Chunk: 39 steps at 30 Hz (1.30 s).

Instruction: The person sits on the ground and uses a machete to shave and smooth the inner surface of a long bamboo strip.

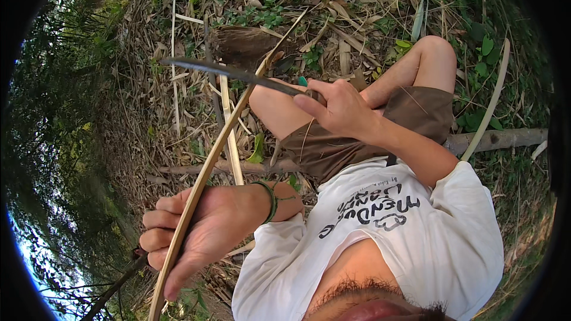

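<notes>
Left hand [217,220]: fingers together, long curved tan bamboo-like strip [219,145] held between them and thumb; right hand [345,110]: fingers curled round long grey metal knife [238,74], crossing strip nearer its far end

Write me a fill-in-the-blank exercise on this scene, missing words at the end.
1. The right grip holds the long-bladed knife by its ____.
2. The left grip, which holds a long bamboo strip, sits ____ in the picture than the right grip, nearer the bottom edge.
3. The cord bracelet on the left wrist is coloured ____.
4. The person's shorts are coloured ____.

Missing words: handle; lower; green; brown.
</notes>
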### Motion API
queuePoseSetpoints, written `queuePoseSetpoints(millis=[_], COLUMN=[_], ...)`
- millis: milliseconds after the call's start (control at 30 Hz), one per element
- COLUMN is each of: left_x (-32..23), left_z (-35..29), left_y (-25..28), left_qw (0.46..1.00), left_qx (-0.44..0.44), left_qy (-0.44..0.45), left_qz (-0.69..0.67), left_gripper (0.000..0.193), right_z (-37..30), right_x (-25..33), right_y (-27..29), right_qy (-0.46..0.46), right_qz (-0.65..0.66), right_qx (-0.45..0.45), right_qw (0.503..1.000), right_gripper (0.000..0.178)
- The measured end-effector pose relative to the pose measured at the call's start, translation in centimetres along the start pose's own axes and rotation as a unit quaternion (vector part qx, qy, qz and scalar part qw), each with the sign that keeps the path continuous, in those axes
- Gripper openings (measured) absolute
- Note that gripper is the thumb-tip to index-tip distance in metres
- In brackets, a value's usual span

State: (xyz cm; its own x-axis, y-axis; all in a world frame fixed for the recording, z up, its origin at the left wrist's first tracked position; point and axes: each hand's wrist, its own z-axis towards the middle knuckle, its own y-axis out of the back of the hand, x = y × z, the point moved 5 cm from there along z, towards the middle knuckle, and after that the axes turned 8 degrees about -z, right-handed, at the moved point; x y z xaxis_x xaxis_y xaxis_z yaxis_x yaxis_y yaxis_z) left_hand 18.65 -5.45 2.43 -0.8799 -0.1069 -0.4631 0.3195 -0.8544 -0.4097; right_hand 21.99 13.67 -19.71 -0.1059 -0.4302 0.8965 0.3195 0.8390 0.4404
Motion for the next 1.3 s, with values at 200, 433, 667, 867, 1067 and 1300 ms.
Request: queuePoseSetpoints(millis=[200, 433, 667, 867, 1067, 1300], left_x=[1.8, 2.6, 2.4, 4.7, 1.7, -0.1], left_z=[-2.8, -2.1, -1.9, 0.0, 9.0, 13.4], left_y=[-1.2, -2.1, -1.9, -2.2, -2.9, -6.1], left_qw=[0.999, 0.998, 0.999, 0.994, 0.993, 0.957], left_qx=[-0.031, -0.047, -0.020, -0.086, 0.007, 0.109], left_qy=[0.006, 0.025, 0.006, 0.061, 0.047, 0.094], left_qz=[-0.028, -0.039, -0.028, 0.035, -0.110, -0.253], left_gripper=[0.062, 0.062, 0.061, 0.076, 0.073, 0.074], right_z=[0.7, 3.6, 1.7, 6.9, 4.4, -1.3], right_x=[2.4, -9.5, 0.6, -15.9, -9.6, -9.2], right_y=[0.9, -0.1, 0.7, -1.3, 0.6, 0.2], right_qy=[-0.017, -0.150, -0.021, -0.219, -0.174, -0.191], right_qz=[-0.017, -0.121, -0.035, -0.087, -0.059, -0.001], right_qx=[0.042, 0.000, 0.075, 0.020, 0.040, 0.005], right_qw=[0.999, 0.981, 0.996, 0.972, 0.982, 0.982], right_gripper=[0.053, 0.058, 0.068, 0.071, 0.072, 0.064])
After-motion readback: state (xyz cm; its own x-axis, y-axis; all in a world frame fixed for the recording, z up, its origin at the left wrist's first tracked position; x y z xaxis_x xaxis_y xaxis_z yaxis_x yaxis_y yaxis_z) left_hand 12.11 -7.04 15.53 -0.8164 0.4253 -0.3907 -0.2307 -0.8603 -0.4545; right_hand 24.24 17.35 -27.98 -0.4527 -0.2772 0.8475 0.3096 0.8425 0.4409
